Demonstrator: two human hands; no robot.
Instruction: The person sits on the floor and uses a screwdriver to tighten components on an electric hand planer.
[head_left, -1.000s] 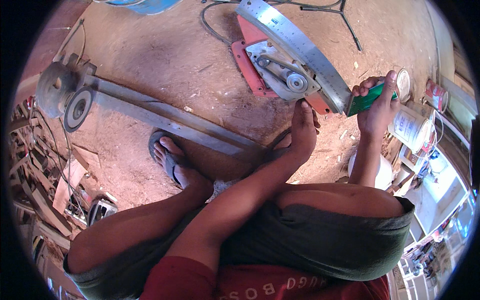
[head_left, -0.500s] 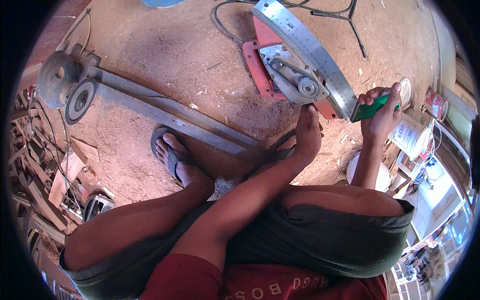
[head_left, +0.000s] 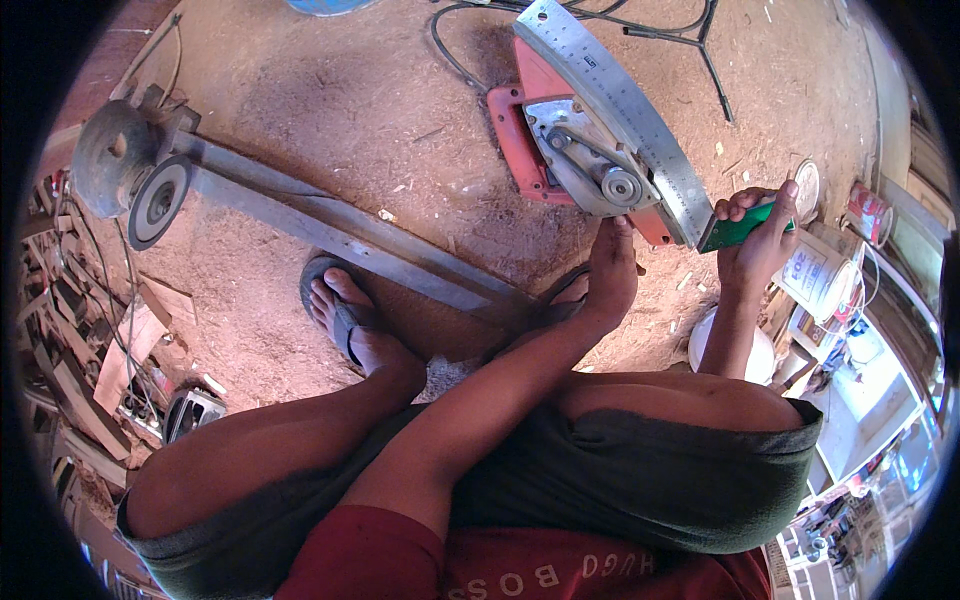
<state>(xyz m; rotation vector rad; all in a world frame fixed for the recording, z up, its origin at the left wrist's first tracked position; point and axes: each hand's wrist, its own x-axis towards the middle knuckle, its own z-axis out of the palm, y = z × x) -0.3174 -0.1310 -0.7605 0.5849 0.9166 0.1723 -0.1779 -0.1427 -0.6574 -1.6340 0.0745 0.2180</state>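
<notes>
A red electric hand planer (head_left: 516, 145) lies tilted on its side on the ground, its drive belt and round pulley (head_left: 618, 186) exposed. Along its right edge runs the steel, graduated blade (head_left: 625, 100) of a try square. My right hand (head_left: 752, 235) is wrapped round the square's green handle (head_left: 738, 228). The square's blade rests against the planer's sole side. My left hand (head_left: 614, 268) grips the planer's near end just below the pulley, thumb and fingertips against the body; part of those fingers is hidden behind it.
A bench grinder motor with a disc (head_left: 160, 202) sits at the left, beside a long beam (head_left: 330, 240) lying past my feet. Wood offcuts (head_left: 75, 380) pile at the far left. Buckets (head_left: 815, 275) stand at the right. Black cable (head_left: 660, 33) crosses the ground beyond the planer.
My right hand and the try square have dropped slightly toward me and left. The planer sits almost the same, with my left hand still on its near end.
</notes>
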